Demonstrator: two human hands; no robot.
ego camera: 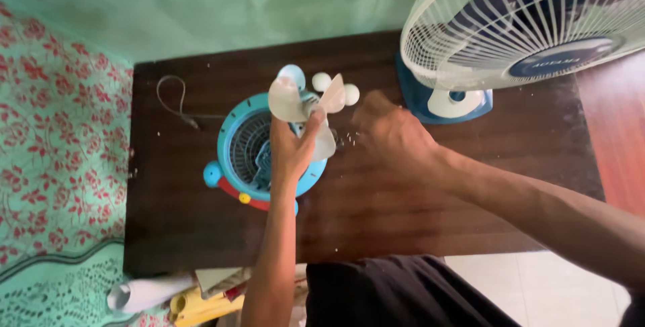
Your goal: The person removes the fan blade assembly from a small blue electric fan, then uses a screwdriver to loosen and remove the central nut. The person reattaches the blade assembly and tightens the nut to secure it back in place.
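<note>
A dark wooden bench (376,213) fills the middle of the view, set against a pale green wall and next to a green cloth with red flowers (54,139) on the left. At the bench's far right corner stands a large table fan (517,25) with a white wire grille and a blue base. Near the bench's middle lies a small blue toy fan housing (245,149), round, with a dark grille inside, a red strip along its lower edge and a blue knob at its left. The left hand (292,149) rises over this housing, its fingers (310,125) grasping a small translucent white fan blade (302,102) by the hub, held up above the housing. The right hand (393,135) hovers just to the right of the blade, blurred, its fingers curled inward; whether they grip anything I cannot tell. A thin grey cord (176,99) loops on the bench to the housing's left. Two small white balls (336,86) sit just behind the blade. Tiny pale crumbs (346,139) are scattered on the wood between the hands.
</note>
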